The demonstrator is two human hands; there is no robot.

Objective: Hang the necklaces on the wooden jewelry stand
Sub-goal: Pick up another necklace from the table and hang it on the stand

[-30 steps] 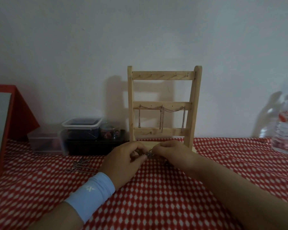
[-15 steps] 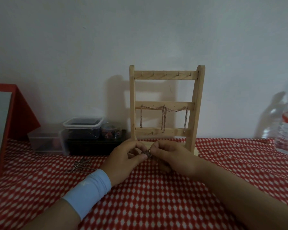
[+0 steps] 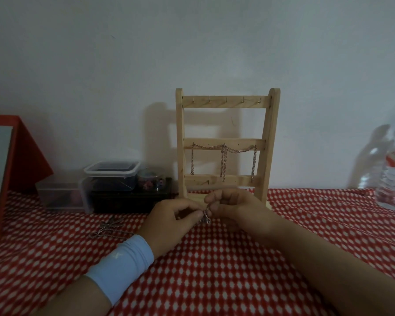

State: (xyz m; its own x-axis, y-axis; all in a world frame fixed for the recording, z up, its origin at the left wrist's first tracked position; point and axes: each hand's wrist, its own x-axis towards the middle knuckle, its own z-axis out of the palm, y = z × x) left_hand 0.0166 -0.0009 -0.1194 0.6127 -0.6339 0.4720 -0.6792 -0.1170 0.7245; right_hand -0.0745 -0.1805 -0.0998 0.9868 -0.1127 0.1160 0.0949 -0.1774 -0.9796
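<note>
Thin silver chain necklace (image 3: 206, 219) being pinched before pale wooden jewelry stand (image 3: 225, 142).
It is being gripped between left hand (image 3: 171, 222) and right hand (image 3: 234, 208) fingertips, hanging just below.

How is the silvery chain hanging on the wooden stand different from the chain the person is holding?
The silvery hung chain drapes in loops across the middle bar of the wooden ladder-shaped stand, ends dangling; the held chain is bunched into a small clump. No hand touches the hung chain; the left hand and right hand both pinch the held chain. Both look like fine metal links.
</note>
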